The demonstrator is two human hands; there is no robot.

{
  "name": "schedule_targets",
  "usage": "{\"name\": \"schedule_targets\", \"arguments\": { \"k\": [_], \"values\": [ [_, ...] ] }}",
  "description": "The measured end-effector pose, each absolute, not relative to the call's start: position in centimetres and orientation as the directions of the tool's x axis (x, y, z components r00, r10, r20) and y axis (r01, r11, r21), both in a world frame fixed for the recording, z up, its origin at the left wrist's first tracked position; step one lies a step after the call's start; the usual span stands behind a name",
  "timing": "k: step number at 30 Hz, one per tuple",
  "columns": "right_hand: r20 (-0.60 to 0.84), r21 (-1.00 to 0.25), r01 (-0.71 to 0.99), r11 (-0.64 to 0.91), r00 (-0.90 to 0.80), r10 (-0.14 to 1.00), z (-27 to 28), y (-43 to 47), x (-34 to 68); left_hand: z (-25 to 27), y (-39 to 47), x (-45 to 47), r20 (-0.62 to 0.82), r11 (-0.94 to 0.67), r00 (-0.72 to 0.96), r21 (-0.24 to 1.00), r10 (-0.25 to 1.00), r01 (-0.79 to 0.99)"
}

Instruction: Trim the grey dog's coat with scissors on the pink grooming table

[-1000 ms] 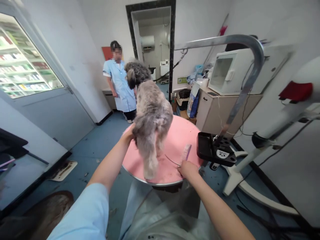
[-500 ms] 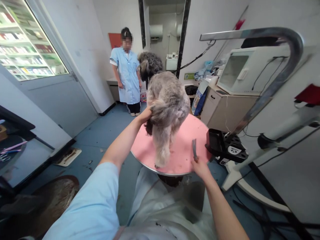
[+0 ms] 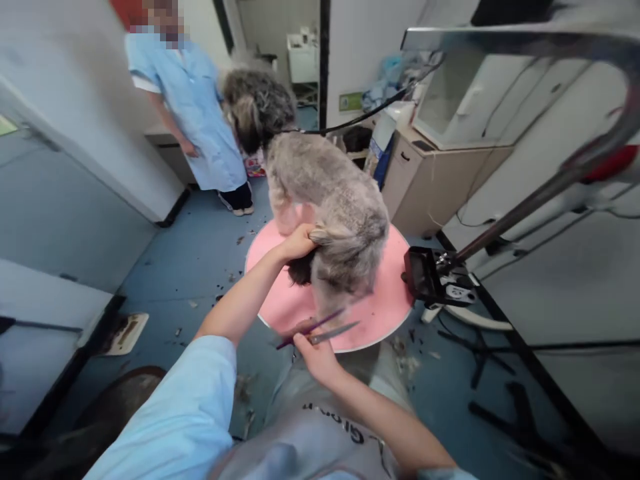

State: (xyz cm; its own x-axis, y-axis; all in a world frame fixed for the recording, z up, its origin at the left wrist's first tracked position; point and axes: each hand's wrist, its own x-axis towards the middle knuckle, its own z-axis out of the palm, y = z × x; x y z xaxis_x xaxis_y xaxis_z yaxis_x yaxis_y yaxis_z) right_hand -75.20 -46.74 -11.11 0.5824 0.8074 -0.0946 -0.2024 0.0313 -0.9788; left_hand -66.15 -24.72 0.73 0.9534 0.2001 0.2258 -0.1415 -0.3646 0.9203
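Nearest: right hand (image 3: pixel 320 357) closed around scissors (image 3: pixel 340 329) and a slim purple tool (image 3: pixel 326 319), its far end blurred. Both point rightward and slightly away from the wearer, long axes running across the view at the near rim of the round pink bench (image 3: pixel 396 280).

Next out: left hand (image 3: pixel 299 243), fingers closed on a pale tuft of fur (image 3: pixel 330 234) at the dog's left rear; tail or coat, cannot tell.

Dog (image 3: pixel 325 173): standing on the bench, ahead and slightly right of both hands. Left hand is the nearer, in contact; right hand sits before the near hind leg, tools overlapping it in view, contact uncertain. Long axis of the dog runs from hindquarters, near right, to head, far left; it faces away from the wearer.

Right of the dog: black tray (image 3: pixel 421 275) beside the bench rim. Farther: dark lead (image 3: pixel 350 124) from the dog's neck toward the metal arm (image 3: pixel 505 232); person in blue coat (image 3: pixel 195 107) standing beyond, left.
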Motion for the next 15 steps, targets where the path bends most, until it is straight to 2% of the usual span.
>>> {"name": "schedule_targets", "arguments": {
  "k": [2, 3, 5, 7, 9, 12, 13, 15],
  "values": [
    [-0.111, -0.961, -0.268, 0.069, 0.601, 0.792, -9.8, -46.7, -76.2, 1.5, -24.2, -66.0, 0.155, -0.345, 0.971, 0.935, 0.183, -0.085],
    [-0.17, -0.937, -0.34, 0.075, 0.635, 0.753, -9.5, -46.5, -76.7, 1.8, -24.0, -65.9, 0.129, -0.328, 0.979, 0.942, 0.155, -0.072],
    [-0.358, -0.852, -0.513, 0.101, 0.713, 0.602, -9.3, -44.9, -77.5, 2.3, -23.8, -65.5, 0.095, -0.289, 0.992, 0.955, 0.082, -0.068],
    [-0.489, -0.791, -0.599, 0.12, 0.738, 0.465, -9.3, -42.2, -77.9, 2.6, -23.6, -65.1, 0.068, -0.257, 0.998, 0.965, 0.014, -0.063],
    [-0.464, -0.825, -0.555, 0.103, 0.77, 0.438, -9.2, -39.6, -78.1, 2.7, -23.4, -64.7, 0.039, -0.245, 0.999, 0.969, -0.019, -0.043],
    [-0.348, -0.865, -0.478, 0.154, 0.792, 0.502, -9.3, -38.6, -78.5, 2.9, -22.9, -63.7, -0.013, -0.277, 0.999, 0.961, -0.043, 0.001],
    [-0.356, -0.84, -0.502, 0.205, 0.797, 0.488, -9.5, -39.0, -78.6, 3.0, -22.7, -63.3, -0.028, -0.293, 0.999, 0.956, -0.042, 0.014],
    [-0.476, -0.751, -0.589, 0.299, 0.796, 0.373, -9.9, -39.8, -78.3, 3.1, -22.5, -62.5, -0.045, -0.326, 0.999, 0.945, -0.024, 0.034]
  ]
}}
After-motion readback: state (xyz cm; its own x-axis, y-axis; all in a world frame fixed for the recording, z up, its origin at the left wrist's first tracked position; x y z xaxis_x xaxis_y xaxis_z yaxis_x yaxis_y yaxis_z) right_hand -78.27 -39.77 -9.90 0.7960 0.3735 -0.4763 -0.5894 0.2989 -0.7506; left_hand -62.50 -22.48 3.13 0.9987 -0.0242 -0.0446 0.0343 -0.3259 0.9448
